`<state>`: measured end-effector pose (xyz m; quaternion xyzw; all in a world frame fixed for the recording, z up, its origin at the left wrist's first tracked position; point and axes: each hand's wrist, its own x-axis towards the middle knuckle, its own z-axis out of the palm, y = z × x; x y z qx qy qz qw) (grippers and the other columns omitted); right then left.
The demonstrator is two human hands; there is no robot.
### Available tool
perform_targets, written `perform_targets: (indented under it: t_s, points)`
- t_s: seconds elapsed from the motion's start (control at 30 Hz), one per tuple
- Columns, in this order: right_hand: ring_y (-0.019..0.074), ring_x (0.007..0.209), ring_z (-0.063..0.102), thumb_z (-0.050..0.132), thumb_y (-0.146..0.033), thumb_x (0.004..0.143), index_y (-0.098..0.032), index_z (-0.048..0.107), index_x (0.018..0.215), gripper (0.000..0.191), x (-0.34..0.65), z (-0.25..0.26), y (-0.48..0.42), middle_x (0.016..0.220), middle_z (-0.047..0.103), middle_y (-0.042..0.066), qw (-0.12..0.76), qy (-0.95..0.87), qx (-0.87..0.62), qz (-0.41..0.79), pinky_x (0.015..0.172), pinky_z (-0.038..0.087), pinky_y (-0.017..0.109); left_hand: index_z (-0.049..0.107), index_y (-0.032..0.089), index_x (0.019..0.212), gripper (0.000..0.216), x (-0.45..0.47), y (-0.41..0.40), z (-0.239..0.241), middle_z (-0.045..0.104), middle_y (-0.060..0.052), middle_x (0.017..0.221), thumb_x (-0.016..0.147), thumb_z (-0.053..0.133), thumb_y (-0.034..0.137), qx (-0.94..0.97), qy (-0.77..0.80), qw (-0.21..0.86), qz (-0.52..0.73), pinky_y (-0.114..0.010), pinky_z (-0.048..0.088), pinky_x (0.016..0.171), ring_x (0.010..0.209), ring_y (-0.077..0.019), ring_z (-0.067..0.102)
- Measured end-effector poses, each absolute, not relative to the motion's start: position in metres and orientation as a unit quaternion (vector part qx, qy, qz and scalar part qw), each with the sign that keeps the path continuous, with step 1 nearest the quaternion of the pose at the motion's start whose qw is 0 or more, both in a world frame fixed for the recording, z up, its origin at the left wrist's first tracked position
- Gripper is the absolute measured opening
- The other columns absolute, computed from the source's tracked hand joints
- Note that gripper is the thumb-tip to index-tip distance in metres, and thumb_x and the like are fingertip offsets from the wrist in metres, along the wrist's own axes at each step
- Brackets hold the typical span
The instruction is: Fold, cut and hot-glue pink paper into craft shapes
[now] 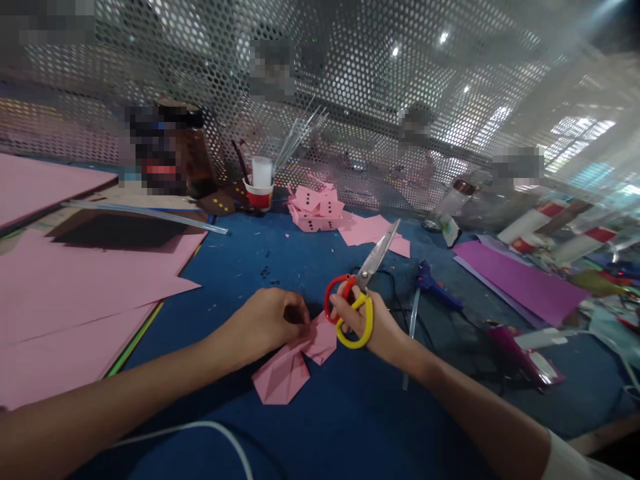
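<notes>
A creased piece of pink paper point(283, 375), folded into a bow-like shape, rests on the blue table below my hands. My left hand point(265, 323) is closed on its upper part, thumb and forefinger pinched together. In my right hand point(375, 327) is a pair of scissors point(373, 263) with one red and one yellow handle. Their blades are together and point up and away to the right. The fingers of that hand wrap the handles, close to the right end of the pink paper, and cannot be seen fully.
Pink sheets point(100, 287) cover the left side. Behind stand a cup of tools point(259, 195) and a dotted pink paper piece point(316, 208). At right lie a blue glue gun point(437, 287), a glue stick point(414, 320), purple paper point(520, 273) and a phone point(527, 357). A white cable point(215, 427) crosses the front.
</notes>
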<state>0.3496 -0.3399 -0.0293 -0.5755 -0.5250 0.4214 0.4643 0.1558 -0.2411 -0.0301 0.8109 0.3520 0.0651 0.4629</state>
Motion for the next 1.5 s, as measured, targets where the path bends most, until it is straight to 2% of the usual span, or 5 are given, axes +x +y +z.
perform_targets:
  t_s: [0.53,0.77,0.93,1.23,1.5]
  points:
    - [0.0103,0.055,0.050,0.064,-0.053,0.091,-0.022,0.052,0.086,0.034,0.350,-0.029,-0.342,0.072,0.058,-0.003,0.460,-0.507,-0.594,0.424,0.052,0.043,0.024,0.073,0.023,0.079,0.014,0.156,-0.243,-0.030,0.075,0.002,0.073,0.074,0.066,0.034,0.807,0.365,0.460,0.061,-0.026,0.042,0.059,0.070,-0.0190,0.069]
    - [0.0102,0.057,0.052,0.064,-0.050,0.092,-0.021,0.052,0.085,0.032,0.347,-0.025,-0.342,0.073,0.059,-0.002,0.459,-0.518,-0.587,0.421,0.054,0.043,0.024,0.073,0.023,0.078,0.013,0.156,-0.243,-0.028,0.075,0.003,0.072,0.073,0.065,0.032,0.810,0.358,0.461,0.063,-0.025,0.043,0.058,0.067,-0.0179,0.068]
    - [0.0111,0.058,0.054,0.068,-0.053,0.088,-0.022,0.050,0.086,0.036,0.339,-0.030,-0.338,0.072,0.060,-0.002,0.480,-0.500,-0.579,0.430,0.055,0.045,0.024,0.073,0.022,0.080,0.015,0.156,-0.242,-0.029,0.074,0.001,0.072,0.073,0.063,0.031,0.812,0.356,0.458,0.065,-0.026,0.043,0.059,0.068,-0.0191,0.068]
    - [0.0084,0.052,0.051,0.069,-0.052,0.089,-0.022,0.053,0.090,0.034,0.334,-0.042,-0.336,0.072,0.060,-0.004,0.480,-0.500,-0.545,0.472,0.051,0.044,0.021,0.073,0.022,0.081,0.014,0.155,-0.241,-0.037,0.075,0.002,0.074,0.074,0.064,0.032,0.813,0.353,0.456,0.076,-0.026,0.043,0.059,0.069,-0.0186,0.069]
    - [0.0092,0.057,0.055,0.067,-0.049,0.091,-0.022,0.052,0.090,0.031,0.338,-0.039,-0.335,0.074,0.061,-0.003,0.484,-0.502,-0.548,0.462,0.054,0.045,0.021,0.073,0.022,0.080,0.014,0.155,-0.241,-0.032,0.074,0.002,0.070,0.075,0.065,0.032,0.820,0.354,0.444,0.070,-0.025,0.041,0.056,0.065,-0.0174,0.067]
